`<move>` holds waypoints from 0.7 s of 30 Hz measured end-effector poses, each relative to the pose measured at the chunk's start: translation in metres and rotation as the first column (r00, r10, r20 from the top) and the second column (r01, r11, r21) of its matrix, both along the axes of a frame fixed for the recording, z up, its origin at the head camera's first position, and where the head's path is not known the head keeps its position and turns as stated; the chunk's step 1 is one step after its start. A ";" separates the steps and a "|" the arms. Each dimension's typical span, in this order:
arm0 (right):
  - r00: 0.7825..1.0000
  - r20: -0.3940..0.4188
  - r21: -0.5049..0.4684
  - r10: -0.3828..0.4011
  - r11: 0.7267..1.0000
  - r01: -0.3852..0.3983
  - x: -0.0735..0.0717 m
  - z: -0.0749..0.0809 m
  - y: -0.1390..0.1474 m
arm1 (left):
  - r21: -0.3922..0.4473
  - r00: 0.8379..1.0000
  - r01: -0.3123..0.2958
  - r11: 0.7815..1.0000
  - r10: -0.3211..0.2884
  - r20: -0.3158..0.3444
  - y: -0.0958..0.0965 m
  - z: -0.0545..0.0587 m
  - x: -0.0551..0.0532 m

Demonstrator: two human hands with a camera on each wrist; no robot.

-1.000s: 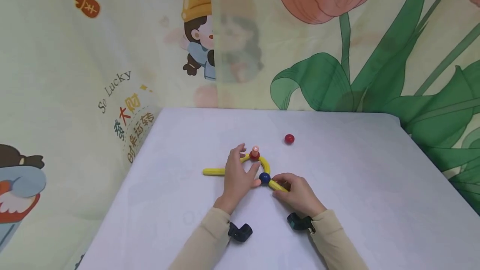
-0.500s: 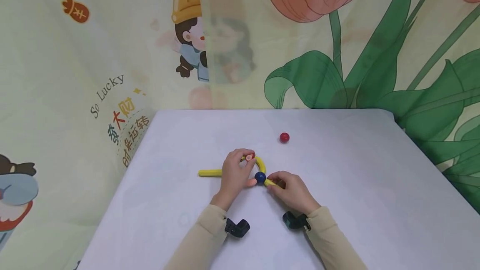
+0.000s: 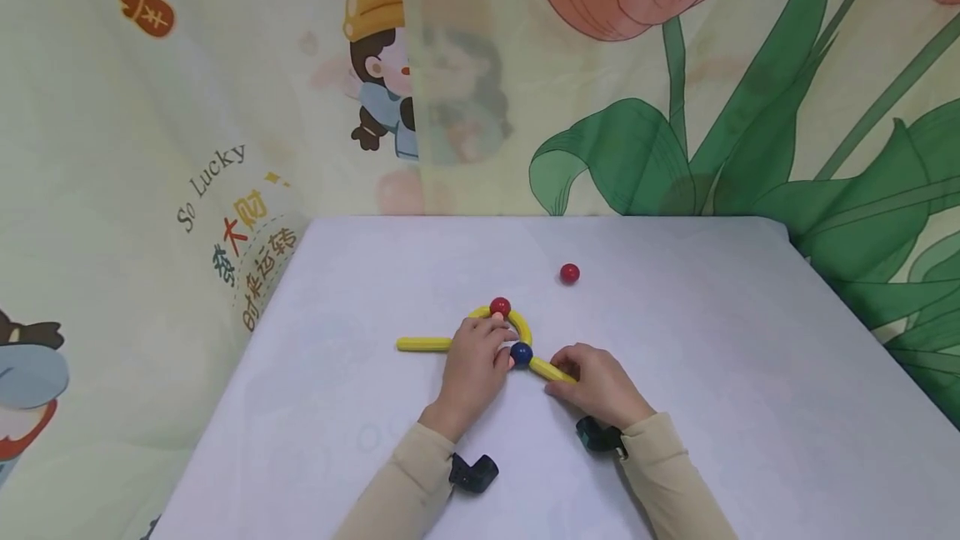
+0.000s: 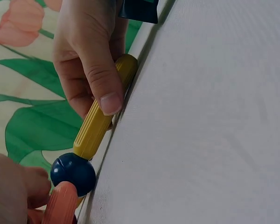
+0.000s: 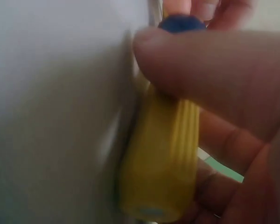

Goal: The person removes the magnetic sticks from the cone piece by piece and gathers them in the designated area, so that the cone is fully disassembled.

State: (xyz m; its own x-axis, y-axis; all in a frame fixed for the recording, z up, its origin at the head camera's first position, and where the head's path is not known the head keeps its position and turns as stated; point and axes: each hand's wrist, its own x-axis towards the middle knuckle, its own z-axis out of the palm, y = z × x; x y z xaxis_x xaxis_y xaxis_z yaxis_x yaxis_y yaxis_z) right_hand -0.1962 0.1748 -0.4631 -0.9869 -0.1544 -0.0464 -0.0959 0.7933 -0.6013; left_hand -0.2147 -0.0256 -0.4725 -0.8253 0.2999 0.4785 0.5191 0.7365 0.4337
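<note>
My left hand [image 3: 472,365] curls over the near left part of a yellow ring of curved magnetic rods, its fingers round a pink rod [image 4: 60,205] and its thumb beside a blue ball [image 3: 521,354]. A red ball [image 3: 500,307] sits at the ring's far side, a pink end just below it. From the blue ball a straight yellow rod [image 3: 550,369] slants to the right. Thumb and fingers of my right hand [image 3: 600,386] pinch that rod, also plain in the left wrist view. The left hand hides part of the ring and most of the pink rod.
Another straight yellow rod [image 3: 422,344] sticks out to the left of my left hand. A loose red ball [image 3: 570,273] lies farther back on the white table [image 3: 712,315]. Printed cloth [image 3: 480,182] hangs behind the table.
The pink rod stood upright on the ring's red ball; my left fingers took it and tipped it toward me. The right hand still pinches the yellow rod, now slightly farther from the blue ball.
</note>
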 end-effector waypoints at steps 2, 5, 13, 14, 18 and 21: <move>1.000 -0.008 0.014 -0.004 1.000 0.004 0.000 0.000 0.001 | -0.043 0.999 0.037 0.998 -0.038 -0.010 0.001 -0.002 0.000; 0.999 -0.039 0.017 0.001 1.000 0.000 0.000 0.000 0.002 | -0.111 0.997 0.076 0.991 -0.077 -0.004 0.002 -0.004 0.001; 0.990 -0.106 -0.010 -0.093 0.996 0.092 -0.003 0.001 0.014 | -0.128 1.000 -0.002 0.992 0.002 0.001 0.000 -0.005 -0.002; 0.990 -0.108 -0.019 -0.096 0.995 0.094 -0.004 0.000 0.016 | -0.125 1.000 -0.012 0.992 0.012 -0.002 0.000 -0.005 -0.003; 0.988 -0.123 -0.058 -0.090 0.995 0.083 -0.006 -0.002 0.022 | -0.118 1.000 -0.027 0.993 0.027 0.000 -0.001 -0.007 -0.004; 0.989 -0.115 -0.080 -0.095 0.993 0.086 -0.008 -0.003 0.027 | -0.114 0.999 -0.029 0.993 0.031 0.012 -0.001 -0.007 -0.004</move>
State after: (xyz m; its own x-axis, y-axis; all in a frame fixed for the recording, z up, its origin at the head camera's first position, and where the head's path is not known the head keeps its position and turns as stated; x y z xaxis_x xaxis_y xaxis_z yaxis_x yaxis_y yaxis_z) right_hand -0.2041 0.2016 -0.4661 -0.9948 -0.0624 0.0800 -0.0995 0.7550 -0.6481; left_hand -0.2192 -0.0265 -0.4793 -0.8410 0.3268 0.4311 0.4906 0.7966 0.3532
